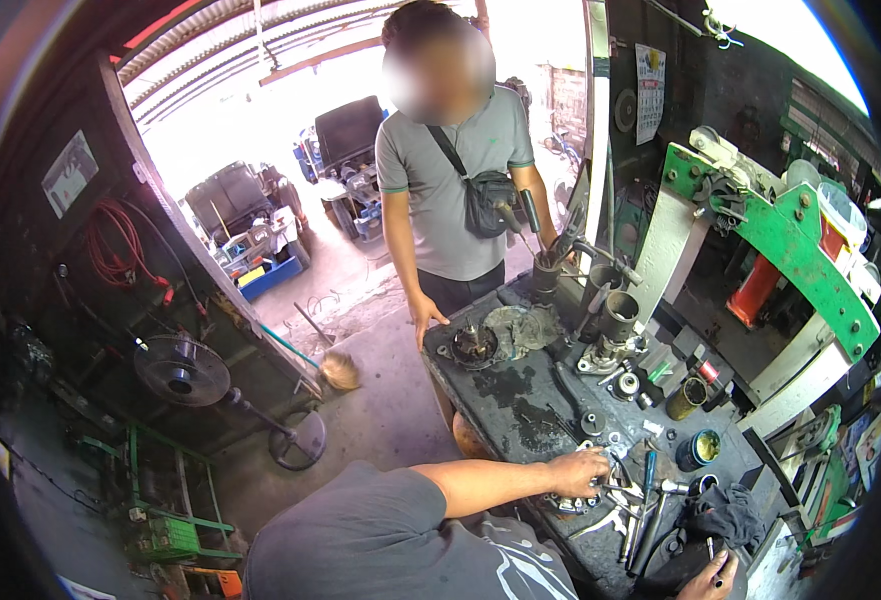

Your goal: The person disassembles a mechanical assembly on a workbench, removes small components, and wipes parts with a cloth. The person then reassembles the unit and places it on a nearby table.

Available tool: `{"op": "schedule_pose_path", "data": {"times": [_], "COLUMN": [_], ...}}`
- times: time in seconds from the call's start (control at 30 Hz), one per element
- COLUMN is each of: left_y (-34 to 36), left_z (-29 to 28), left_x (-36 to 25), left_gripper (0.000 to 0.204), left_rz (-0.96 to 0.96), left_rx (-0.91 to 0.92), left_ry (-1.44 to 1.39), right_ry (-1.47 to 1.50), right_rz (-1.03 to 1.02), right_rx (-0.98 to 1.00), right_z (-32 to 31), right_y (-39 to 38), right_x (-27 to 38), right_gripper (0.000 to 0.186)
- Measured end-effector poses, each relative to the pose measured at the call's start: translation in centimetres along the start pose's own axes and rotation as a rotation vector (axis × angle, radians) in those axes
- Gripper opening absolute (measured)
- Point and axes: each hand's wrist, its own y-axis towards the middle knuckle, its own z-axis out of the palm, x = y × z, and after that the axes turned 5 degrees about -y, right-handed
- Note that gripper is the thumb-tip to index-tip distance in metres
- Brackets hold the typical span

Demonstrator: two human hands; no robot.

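Both hands work at the near end of the desk (521, 400): the left hand (578, 472), arm stretched across, curls its fingers down over a round metal hub (568, 500) among loose wrenches (633, 510); the right hand (709, 578), at the lower edge, pinches a small dark tool. Another person stands at the far edge.

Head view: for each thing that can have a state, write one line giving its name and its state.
Left hand: resting on the round metal part, fingers bent.
Right hand: at the bench edge, grip unclear.
Small tin: open, upright.
Dark rag: crumpled.
Wrenches: lying loose on the workbench.
Standing person's hand: flat on bench.
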Motion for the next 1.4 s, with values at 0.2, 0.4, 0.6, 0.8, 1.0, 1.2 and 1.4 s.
{"op": "schedule_pose_path", "data": {"times": [0.2,0.4,0.6,0.8,1.0,1.2,1.4], "left_y": [-0.10,-0.07,0.09,0.07,-0.06,0.08,-0.06], "left_z": [0.32,0.12,-0.07,0.27,0.17,-0.17,0.44], "left_x": [0.06,0.07,0.14,0.20,-0.14,-0.24,0.03], "left_gripper": [0.030,0.026,0.027,0.026,0.024,0.027,0.029], "left_rz": [0.021,-0.003,0.040,0.003,0.009,-0.015,-0.061], "left_rx": [0.042,0.042,0.077,0.043,0.015,0.104,-0.027], "left_ry": [0.005,-0.010,0.001,0.029,0.007,0.002,0.017], "right_ry": [-0.008,0.003,0.016,0.010,0.013,0.007,-0.006], "right_rz": [0.013,-0.004,-0.016,-0.023,0.005,-0.015,0.007], "right_rx": [0.019,0.001,0.000,-0.007,0.013,0.001,0.022], "right_z": [-0.13,-0.23,-0.25,-0.12,-0.14,-0.32,-0.35], "right_y": [0.02,-0.02,-0.04,-0.02,-0.05,-0.06,-0.06], "right_x": [0.14,0.60,0.69,0.32,0.34,0.71,0.77], "right_gripper": [0.036,0.035,0.035,0.036,0.036,0.036,0.035]}}
